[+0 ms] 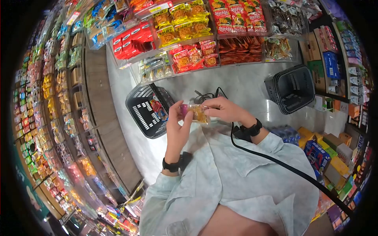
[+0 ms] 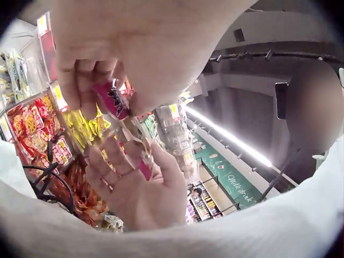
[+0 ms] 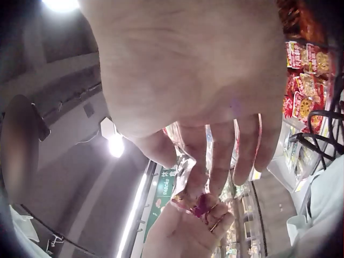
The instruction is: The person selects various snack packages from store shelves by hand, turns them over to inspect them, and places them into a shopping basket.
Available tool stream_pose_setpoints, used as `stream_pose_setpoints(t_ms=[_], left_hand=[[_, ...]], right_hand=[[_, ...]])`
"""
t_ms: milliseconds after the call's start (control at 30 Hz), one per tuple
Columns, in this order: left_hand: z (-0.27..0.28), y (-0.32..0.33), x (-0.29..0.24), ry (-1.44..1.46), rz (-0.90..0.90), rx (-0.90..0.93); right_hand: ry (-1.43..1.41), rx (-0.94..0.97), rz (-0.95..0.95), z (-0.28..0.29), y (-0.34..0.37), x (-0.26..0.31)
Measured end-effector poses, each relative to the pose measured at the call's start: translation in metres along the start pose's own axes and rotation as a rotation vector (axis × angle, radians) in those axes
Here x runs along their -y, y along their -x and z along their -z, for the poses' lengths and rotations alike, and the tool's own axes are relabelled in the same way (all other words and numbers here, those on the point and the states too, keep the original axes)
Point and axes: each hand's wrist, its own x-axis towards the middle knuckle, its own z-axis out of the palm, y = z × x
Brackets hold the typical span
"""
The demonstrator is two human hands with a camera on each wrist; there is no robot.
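Note:
A small clear snack packet (image 1: 198, 115) with yellowish contents and a pink-purple end is held between both hands in front of the chest. The left hand (image 1: 178, 124) pinches its pink end between thumb and fingers. At the other end the right hand (image 1: 227, 110) grips it with thumb and fingertips. In the left wrist view the pink part of the wrapper (image 2: 114, 103) shows at the left fingertips, with the right hand (image 2: 142, 196) below. The right wrist view shows a shiny strip of wrapper (image 3: 184, 169) by the right thumb and the left hand (image 3: 180, 231) beyond it.
A dark shopping basket (image 1: 143, 118) with several colourful packets stands on the floor at left; another dark basket (image 1: 281, 92) is at right. Snack bins (image 1: 183, 39) lie ahead, shelves (image 1: 59, 118) at left, boxes (image 1: 334, 157) at right. A black cable (image 1: 275, 159) crosses the shirt.

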Motion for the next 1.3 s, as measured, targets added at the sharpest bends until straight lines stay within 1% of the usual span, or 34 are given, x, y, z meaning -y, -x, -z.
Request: stream_pose_setpoints(t_ms=[100, 200, 300, 400, 500, 600, 700, 767, 867, 900, 967, 1133, 1300], left_hand=[[0.004, 0.014, 0.001, -0.005, 0.004, -0.070], [0.007, 0.032, 0.015, 0.044, 0.011, -0.102], [0.017, 0.055, 0.022, 0.039, -0.009, -0.142], [0.034, 0.080, 0.032, 0.039, -0.018, -0.185], [0.056, 0.110, 0.047, 0.076, -0.026, -0.223], [0.082, 0.141, 0.063, 0.059, -0.059, -0.278], [0.108, 0.173, 0.091, 0.108, -0.058, -0.333], [0.125, 0.196, 0.110, 0.156, -0.037, -0.366], [0.145, 0.229, 0.138, 0.323, -0.003, -0.410], [0.153, 0.240, 0.145, 0.316, -0.010, -0.375], [0.163, 0.258, 0.156, 0.372, -0.013, -0.389], [0.182, 0.286, 0.167, 0.411, -0.013, -0.471], [0.182, 0.292, 0.182, 0.531, 0.008, -0.551]], right_hand=[[0.029, -0.007, -0.033, -0.009, -0.002, -0.003], [0.023, -0.040, 0.014, -0.023, -0.005, -0.008], [0.053, -0.044, -0.059, -0.040, -0.011, 0.000], [0.061, 0.020, -0.162, -0.061, -0.023, -0.006], [0.144, 0.087, -0.201, -0.091, -0.037, -0.001], [0.023, 0.057, -0.105, -0.137, -0.047, -0.004], [0.078, 0.098, -0.086, -0.178, -0.052, -0.009], [0.105, 0.150, -0.110, -0.205, -0.051, -0.006], [0.109, 0.242, -0.151, -0.247, -0.049, 0.002], [0.102, 0.277, -0.165, -0.260, -0.049, 0.003], [0.098, 0.328, -0.183, -0.281, -0.050, 0.003], [0.124, 0.356, -0.183, -0.316, -0.058, 0.003], [0.159, 0.419, -0.194, -0.326, -0.077, 0.002]])
